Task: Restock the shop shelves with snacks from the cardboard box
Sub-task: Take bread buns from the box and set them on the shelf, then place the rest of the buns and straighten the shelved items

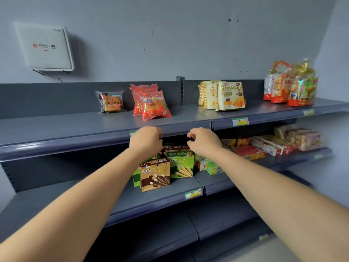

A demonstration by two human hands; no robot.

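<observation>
My left hand (146, 140) and my right hand (204, 141) reach in under the top shelf's front edge, just above a stack of egg-roll boxes on the middle shelf (160, 197). A brown box (154, 174) stands in front, with green boxes (181, 163) beside and behind it. My left hand's fingers curl downward behind the knuckles, so its fingertips are hidden. The fingers of my right hand are loosely curled with nothing visible between them. The cardboard box is out of view.
The top shelf (75, 129) carries a bread packet (111, 102), red bean bread packs (153, 103), croissant packs (226, 96) and gold-tied snack bags (290, 86). Red and white boxes (268, 147) lie on the middle shelf's right. A white router (45, 47) hangs on the wall.
</observation>
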